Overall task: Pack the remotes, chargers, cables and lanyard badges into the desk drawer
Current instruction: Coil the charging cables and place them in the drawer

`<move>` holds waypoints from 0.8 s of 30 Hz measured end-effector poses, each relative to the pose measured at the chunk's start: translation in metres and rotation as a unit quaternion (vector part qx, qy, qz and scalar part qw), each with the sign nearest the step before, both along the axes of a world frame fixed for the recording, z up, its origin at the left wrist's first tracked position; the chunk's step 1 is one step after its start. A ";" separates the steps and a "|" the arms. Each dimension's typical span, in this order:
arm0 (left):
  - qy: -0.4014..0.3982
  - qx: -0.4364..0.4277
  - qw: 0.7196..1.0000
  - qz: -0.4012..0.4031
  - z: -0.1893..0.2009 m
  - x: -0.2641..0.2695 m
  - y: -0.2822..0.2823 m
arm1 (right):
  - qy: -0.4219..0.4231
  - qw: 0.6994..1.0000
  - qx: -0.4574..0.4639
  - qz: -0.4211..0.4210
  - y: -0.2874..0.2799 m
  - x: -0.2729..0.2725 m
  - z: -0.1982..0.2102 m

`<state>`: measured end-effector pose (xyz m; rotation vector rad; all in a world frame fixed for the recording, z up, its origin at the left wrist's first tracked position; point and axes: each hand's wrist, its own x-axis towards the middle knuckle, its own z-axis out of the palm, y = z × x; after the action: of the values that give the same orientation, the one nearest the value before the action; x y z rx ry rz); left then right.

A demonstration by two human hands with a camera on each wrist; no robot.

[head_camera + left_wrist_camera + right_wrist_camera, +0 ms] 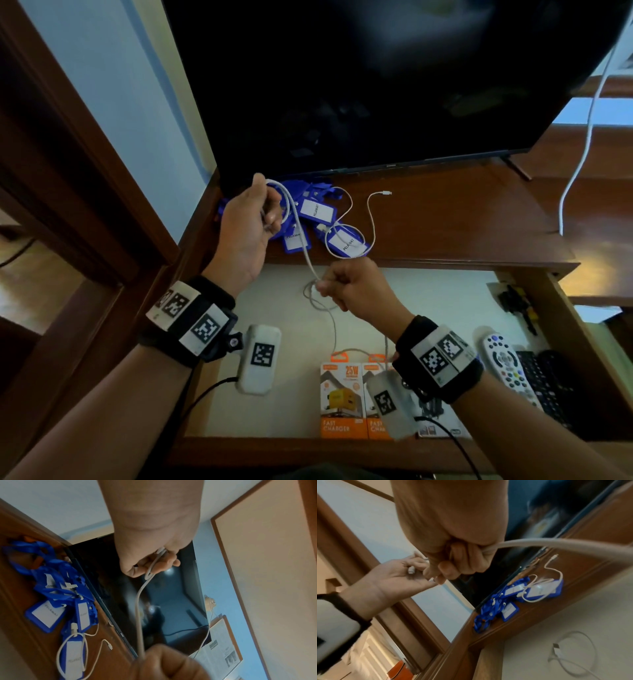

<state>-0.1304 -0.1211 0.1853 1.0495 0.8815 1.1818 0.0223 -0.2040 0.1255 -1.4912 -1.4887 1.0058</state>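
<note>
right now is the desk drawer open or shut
Open: the drawer is pulled out below the desk edge, its pale floor showing charger boxes, remotes and a loose cable inside.

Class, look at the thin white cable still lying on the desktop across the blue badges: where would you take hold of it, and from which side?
Pinch the thin white cable at its free plug end, coming from above on the right. That end lies on bare desktop, clear of the blue badges, while its loop crosses them.
</note>
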 end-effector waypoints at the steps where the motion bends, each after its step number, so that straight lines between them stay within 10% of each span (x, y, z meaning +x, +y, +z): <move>1: 0.035 0.022 0.999 -0.004 -0.002 0.001 -0.001 | -0.020 0.999 -0.004 0.031 0.000 -0.002 0.005; 8: 0.245 0.138 0.957 -0.065 -0.020 0.005 -0.004 | -0.010 0.992 0.038 0.116 -0.002 -0.003 0.028; 24: 0.068 -0.038 0.973 -0.216 -0.028 0.017 -0.023 | 0.076 0.980 0.148 -0.113 0.017 0.018 0.030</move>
<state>-0.1132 -0.1439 0.1576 1.1969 0.7483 0.7133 0.0400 -0.1873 0.1551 -1.3031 -1.2654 0.7110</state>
